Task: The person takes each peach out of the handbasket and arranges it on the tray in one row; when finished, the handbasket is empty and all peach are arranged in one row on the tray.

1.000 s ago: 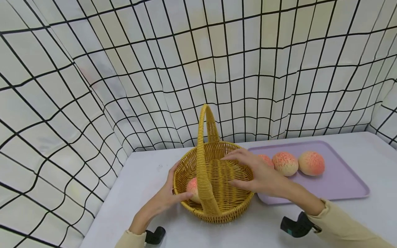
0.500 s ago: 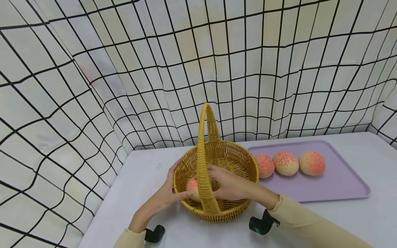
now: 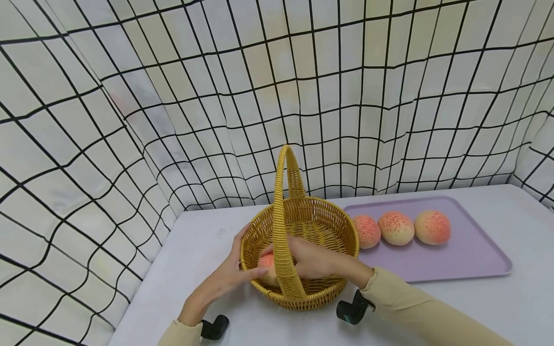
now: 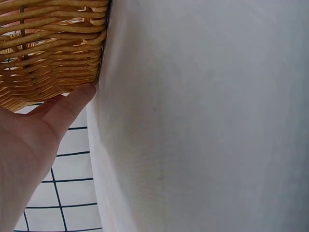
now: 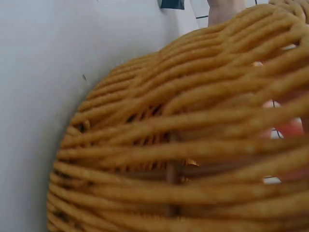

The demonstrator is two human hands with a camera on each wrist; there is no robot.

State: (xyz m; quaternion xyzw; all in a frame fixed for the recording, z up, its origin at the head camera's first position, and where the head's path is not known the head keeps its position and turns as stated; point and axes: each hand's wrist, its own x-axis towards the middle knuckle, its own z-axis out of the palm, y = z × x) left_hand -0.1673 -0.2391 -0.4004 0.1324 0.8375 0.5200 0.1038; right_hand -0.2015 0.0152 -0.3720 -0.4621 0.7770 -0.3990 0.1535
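Note:
A yellow wicker basket with a tall arched handle stands on the table. My left hand holds its left side, thumb over the rim and fingers along the outer wall; the left wrist view shows the fingertips low on the weave. Inside, at the left, lies a pink and cream peach, partly behind the handle. My right hand reaches in over the right rim and under the handle, its fingers round the peach; the handle hides part of that grip. In the right wrist view the basket's wall covers most of it.
Right of the basket lies a flat purple tray with a row of peaches: a left peach, a middle peach and a right peach. White walls with black netting enclose the white table behind and at the sides.
My right hand has moved left and down into the basket, from above its right part to the peach at the left. The left hand and basket have stayed in place.

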